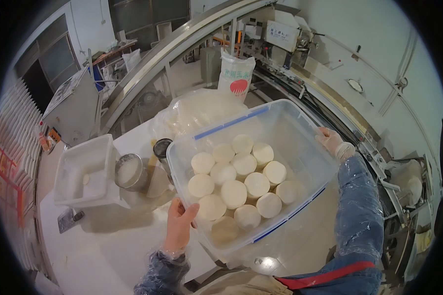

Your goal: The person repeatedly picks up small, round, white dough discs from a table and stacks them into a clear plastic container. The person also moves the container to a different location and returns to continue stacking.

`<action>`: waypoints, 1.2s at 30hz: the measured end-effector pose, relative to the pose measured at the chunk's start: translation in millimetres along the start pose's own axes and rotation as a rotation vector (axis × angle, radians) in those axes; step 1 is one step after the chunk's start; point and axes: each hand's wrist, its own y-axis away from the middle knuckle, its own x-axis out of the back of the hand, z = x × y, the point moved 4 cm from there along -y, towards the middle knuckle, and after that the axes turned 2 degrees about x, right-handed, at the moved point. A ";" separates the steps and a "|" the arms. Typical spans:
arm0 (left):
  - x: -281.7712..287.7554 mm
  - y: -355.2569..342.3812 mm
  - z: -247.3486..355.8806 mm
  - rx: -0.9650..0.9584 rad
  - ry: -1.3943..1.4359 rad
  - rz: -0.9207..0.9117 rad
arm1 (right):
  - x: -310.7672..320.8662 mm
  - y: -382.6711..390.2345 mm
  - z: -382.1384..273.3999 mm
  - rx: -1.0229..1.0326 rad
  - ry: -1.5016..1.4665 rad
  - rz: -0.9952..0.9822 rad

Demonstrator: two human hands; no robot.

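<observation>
A large clear plastic storage box (298,130) with blue strips along its sides is held between my two hands, set at an angle across the view. Inside it lie several thick, pale, round dough-like pieces (234,193), grouped toward the left and near part. My left hand (180,223) grips the near left edge, its thumb over the rim and its other fingers mostly hidden. At the far right corner, my right hand (332,141), in a thin clear glove, has its fingers curled over the rim. Clear plastic sleeves cover both forearms.
On the white table (128,246) stand a white tub (83,167), a metal bowl of white powder (129,171) and a dark-topped canister (162,147). A filled clear plastic bag (202,110) and a printed sack (236,73) sit beyond the box. Machinery with rails (300,73) runs along the right.
</observation>
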 end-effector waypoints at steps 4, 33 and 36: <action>-26.7 -20.4 -12.1 -0.022 -0.022 0.074 | -12.6 -51.7 58.6 0.118 0.053 -0.007; 477.0 353.6 -230.8 0.249 0.531 1.293 | -419.0 404.4 -115.7 -0.184 -0.457 -1.184; 529.1 346.0 -234.2 0.285 0.513 1.133 | -476.7 439.4 -83.2 -0.541 -0.602 -1.095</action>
